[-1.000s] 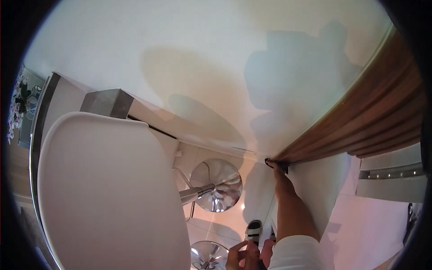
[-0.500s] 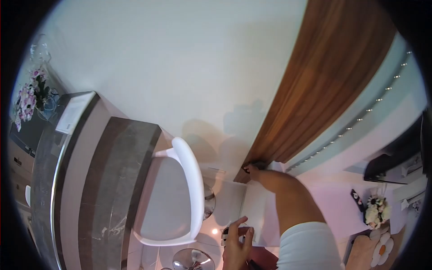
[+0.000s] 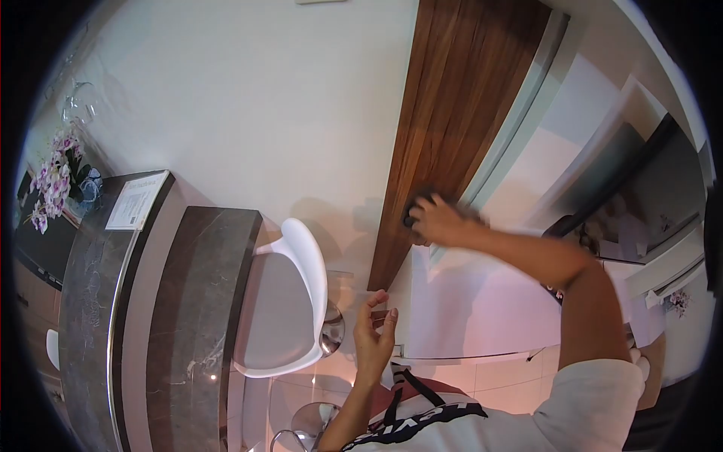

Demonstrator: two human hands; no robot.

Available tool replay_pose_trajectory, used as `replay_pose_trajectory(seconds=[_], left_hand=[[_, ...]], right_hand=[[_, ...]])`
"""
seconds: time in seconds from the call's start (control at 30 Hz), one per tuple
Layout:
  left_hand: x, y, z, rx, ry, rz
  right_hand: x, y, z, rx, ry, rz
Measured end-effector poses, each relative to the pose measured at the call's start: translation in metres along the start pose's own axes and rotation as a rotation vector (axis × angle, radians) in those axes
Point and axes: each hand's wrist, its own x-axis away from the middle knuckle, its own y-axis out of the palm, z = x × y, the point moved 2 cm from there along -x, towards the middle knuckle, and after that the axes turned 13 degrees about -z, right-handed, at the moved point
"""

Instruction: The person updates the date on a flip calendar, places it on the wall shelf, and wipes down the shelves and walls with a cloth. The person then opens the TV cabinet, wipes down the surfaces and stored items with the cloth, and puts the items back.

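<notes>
My right hand is wrapped around a dark, rounded object that it presses on or holds close to a wood-grain panel. Motion blur and the fingers leave the object's kind unclear. Lower down, my left hand hovers in front of the wall's foot, its fingers apart and slightly bent, with nothing in it.
On the left are a dark marble counter and a white bar stool. Flowers and a printed sheet stand at the counter's far end. A white ledge and a dark screen lie to the right.
My right hand has moved up the wood panel with the dark object, away from its lower end. My left hand is higher too, and the whole view has shifted.
</notes>
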Motion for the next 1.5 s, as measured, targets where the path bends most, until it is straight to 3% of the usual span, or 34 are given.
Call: replay_pose_trajectory(seconds=[0.1, 0.17, 0.27, 0.43, 0.53, 0.63, 0.7, 0.8, 0.83, 0.87, 0.9, 0.93, 1.0, 1.03, 1.1, 1.23, 1.4, 1.5], left_hand=[[0.005, -0.005, -0.015, 0.003, -0.055, 0.006], [0.013, -0.009, -0.025, -0.022, -0.090, 0.010], [0.023, -0.011, -0.042, -0.060, -0.147, 0.018], [0.028, -0.012, -0.086, -0.053, -0.267, 0.012], [0.027, -0.006, -0.110, -0.060, -0.310, -0.027], [0.004, 0.013, -0.136, -0.087, -0.295, -0.120], [-0.018, 0.036, -0.155, -0.153, -0.023, -0.222], [-0.041, 0.083, -0.209, -0.225, 0.001, -0.243], [-0.045, 0.097, -0.221, -0.507, -0.042, -0.236], [-0.051, 0.102, -0.233, -0.792, -0.089, -0.231], [-0.059, 0.099, -0.247, -0.791, -0.106, -0.214], [-0.070, 0.094, -0.262, -0.582, -0.151, -0.204], [-0.090, 0.085, -0.295, -0.332, -0.308, -0.257], [-0.098, 0.082, -0.305, -0.331, -0.320, -0.249], [-0.118, 0.078, -0.322, -0.180, -0.187, -0.337], [-0.141, 0.067, -0.418, 0.090, -0.208, -0.326], [-0.142, 0.054, -0.573, 0.248, -0.333, -0.266], [-0.138, 0.053, -0.658, 0.413, -0.488, -0.223]], right_hand=[[-0.014, 0.120, -0.084, -0.616, 0.113, 0.142], [-0.032, 0.215, -0.162, -0.726, 0.256, 0.162], [-0.043, 0.224, -0.189, -0.574, 0.355, 0.251], [-0.105, 0.218, -0.119, -0.660, 0.477, 0.372], [-0.092, 0.217, -0.131, -0.778, 0.505, 0.416], [-0.065, 0.219, -0.167, -0.881, 0.481, 0.467], [-0.051, 0.220, -0.178, -0.929, 0.469, 0.442], [-0.029, 0.240, -0.165, -1.830, 0.326, 0.950], [-0.021, 0.250, -0.161, -2.137, 0.260, 1.104], [-0.007, 0.258, -0.155, -2.056, 0.468, 1.058], [0.008, 0.264, -0.150, -1.958, 0.666, 1.010], [0.019, 0.265, -0.149, -1.962, 0.648, 0.989], [0.035, 0.263, -0.150, -1.411, 0.558, 0.719], [0.037, 0.268, -0.150, -1.418, 0.550, 0.708], [0.032, 0.275, -0.157, -0.953, 0.265, 0.487], [0.025, 0.281, -0.163, -1.039, 0.264, 0.446], [0.027, 0.301, -0.167, -1.205, 0.337, 0.717], [0.029, 0.321, -0.169, -1.224, 0.370, 0.754]])
